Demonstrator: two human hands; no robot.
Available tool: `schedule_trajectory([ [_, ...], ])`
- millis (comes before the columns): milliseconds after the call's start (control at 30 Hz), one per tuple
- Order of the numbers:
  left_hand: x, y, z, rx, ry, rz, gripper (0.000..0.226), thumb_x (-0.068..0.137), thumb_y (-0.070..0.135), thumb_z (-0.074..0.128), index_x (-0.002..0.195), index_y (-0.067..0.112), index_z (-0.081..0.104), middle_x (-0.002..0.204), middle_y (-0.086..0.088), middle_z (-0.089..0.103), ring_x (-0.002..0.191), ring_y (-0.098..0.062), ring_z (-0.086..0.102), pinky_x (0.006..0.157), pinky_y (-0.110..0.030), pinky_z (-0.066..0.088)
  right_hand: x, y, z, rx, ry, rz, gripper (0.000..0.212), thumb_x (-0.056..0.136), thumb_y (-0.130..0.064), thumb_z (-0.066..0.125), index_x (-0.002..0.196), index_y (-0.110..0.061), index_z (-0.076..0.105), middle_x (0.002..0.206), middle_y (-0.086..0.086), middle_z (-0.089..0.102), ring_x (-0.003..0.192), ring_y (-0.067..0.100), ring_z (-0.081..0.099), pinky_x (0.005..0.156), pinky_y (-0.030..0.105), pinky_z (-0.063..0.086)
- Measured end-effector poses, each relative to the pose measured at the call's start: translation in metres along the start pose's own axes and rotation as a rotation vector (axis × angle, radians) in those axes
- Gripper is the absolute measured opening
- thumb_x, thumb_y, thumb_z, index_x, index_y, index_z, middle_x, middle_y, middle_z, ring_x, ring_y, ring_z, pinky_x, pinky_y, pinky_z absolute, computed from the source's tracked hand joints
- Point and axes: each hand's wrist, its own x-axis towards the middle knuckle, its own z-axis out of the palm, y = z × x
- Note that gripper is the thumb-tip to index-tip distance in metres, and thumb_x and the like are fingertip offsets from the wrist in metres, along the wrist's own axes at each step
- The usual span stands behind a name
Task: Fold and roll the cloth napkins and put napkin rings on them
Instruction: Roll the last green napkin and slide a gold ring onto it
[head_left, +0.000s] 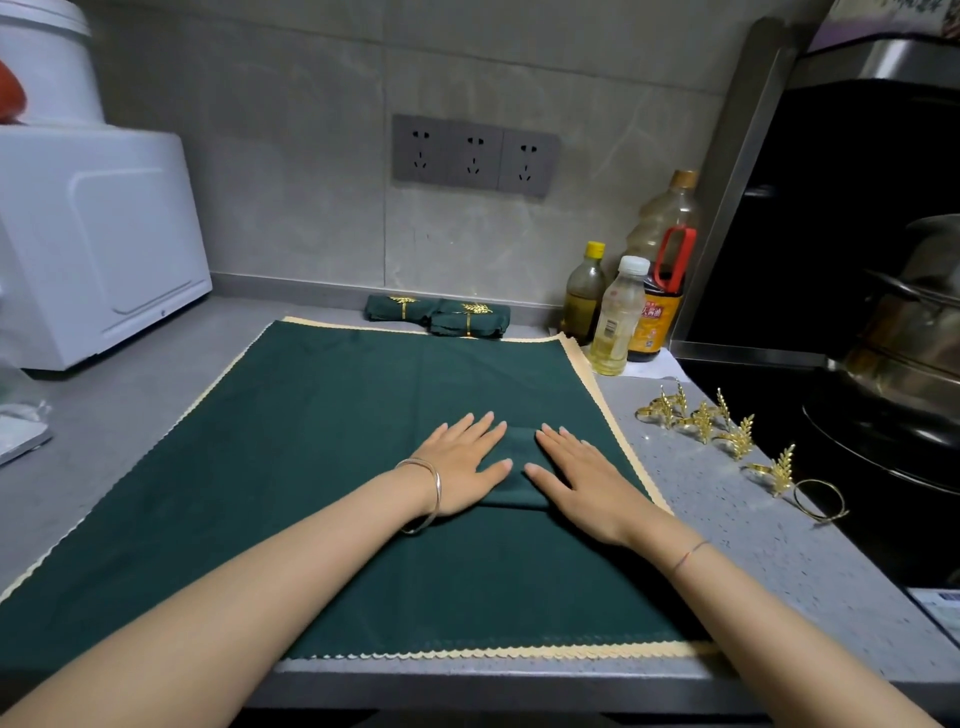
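Pressing flat with straight, spread fingers, the left hand (462, 470) and right hand (587, 480) lay side by side on a folded green napkin (516, 491), gripping nothing. It sat right of centre on a cream-edged green cloth (337, 415) over the table (727, 525), bare cloth all round; gold napkin rings (701, 422) lay past its right edge
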Motion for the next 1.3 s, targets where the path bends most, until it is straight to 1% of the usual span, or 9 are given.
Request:
schedule_trajectory([
  [200,-0.006,-0.001,-0.005,0.021,-0.016,0.038,0.059,0.099,0.050,0.020,0.151,0.029,0.004,0.159,0.006,-0.005,0.146,-0.013,-0.008,0.118,-0.033,-0.007,-0.005,0.000,-0.003,-0.032,-0.023,-0.024,0.064,0.099,-0.050,0.025,0.152,-0.018,0.009,0.159,-0.006,0.001,0.145,0.006,-0.006,0.116,0.023,-0.006],
  [300,-0.021,-0.002,-0.011,0.159,0.067,0.111,0.051,0.100,0.047,0.021,0.149,0.032,0.017,0.158,0.006,0.012,0.145,-0.015,0.007,0.117,-0.030,-0.002,-0.014,0.000,-0.008,-0.119,-0.016,-0.098,0.062,0.099,-0.049,0.018,0.152,-0.017,0.013,0.159,-0.005,0.006,0.145,0.005,-0.004,0.113,0.018,-0.009],
  [400,-0.039,-0.005,-0.019,0.254,0.126,0.198,0.052,0.100,0.048,0.023,0.148,0.028,0.027,0.152,0.006,0.028,0.139,-0.014,0.022,0.114,-0.025,0.009,-0.030,0.003,-0.016,-0.185,0.004,-0.220,0.086,0.082,-0.068,-0.001,0.149,-0.021,0.025,0.156,-0.008,0.020,0.143,0.003,0.013,0.110,0.011,-0.003],
  [533,-0.052,-0.007,-0.027,0.211,0.000,0.182,0.062,0.096,0.053,0.032,0.149,0.023,0.022,0.157,0.005,0.019,0.144,-0.014,0.018,0.117,-0.025,0.011,-0.045,0.006,-0.027,-0.241,-0.019,-0.248,0.060,0.095,-0.055,0.028,0.149,-0.027,0.027,0.155,-0.013,0.024,0.141,0.002,0.022,0.109,0.010,0.010],
  [633,-0.056,-0.005,-0.029,0.237,-0.043,0.172,0.064,0.096,0.047,0.037,0.151,0.022,0.016,0.158,0.003,0.014,0.144,-0.014,0.017,0.117,-0.026,0.015,-0.044,0.003,-0.032,-0.275,-0.035,-0.252,0.057,0.096,-0.043,0.042,0.148,-0.026,0.028,0.154,-0.012,0.027,0.140,0.005,0.027,0.111,0.015,0.017],
  [833,-0.046,0.009,-0.034,0.441,-0.014,0.163,0.050,0.099,0.029,0.034,0.146,0.017,0.025,0.152,-0.002,0.033,0.127,-0.025,0.046,0.099,-0.035,0.042,-0.030,-0.003,-0.033,-0.277,0.089,-0.258,0.055,0.087,-0.026,0.055,0.141,-0.024,0.043,0.143,-0.006,0.047,0.130,0.012,0.043,0.106,0.023,0.034],
  [1000,-0.058,0.007,-0.033,0.500,-0.001,0.212,0.044,0.101,0.022,0.029,0.144,0.016,0.028,0.148,-0.002,0.038,0.124,-0.026,0.049,0.097,-0.039,0.042,-0.035,0.005,-0.031,-0.351,0.280,-0.420,0.045,0.074,-0.012,0.068,0.118,-0.021,0.067,0.111,-0.004,0.070,0.098,0.020,0.065,0.084,0.028,0.049],
  [1167,-0.077,-0.005,-0.022,0.434,0.014,0.258,0.048,0.101,0.022,0.031,0.148,0.023,0.023,0.155,0.007,0.024,0.142,-0.012,0.025,0.110,-0.029,0.029,-0.044,0.018,-0.016,-0.227,0.355,-0.463,0.037,0.067,-0.012,0.076,0.102,-0.022,0.073,0.094,-0.006,0.073,0.084,0.017,0.068,0.075,0.030,0.055],
  [1300,-0.081,-0.016,-0.022,0.164,0.229,0.186,0.035,0.095,0.031,0.048,0.129,0.036,0.054,0.127,0.009,0.061,0.117,-0.014,0.054,0.091,-0.024,0.042,-0.042,0.020,-0.015,0.138,0.327,-0.267,0.018,0.081,-0.020,0.073,0.097,-0.026,0.073,0.092,-0.017,0.071,0.087,0.003,0.065,0.080,0.024,0.052],
])
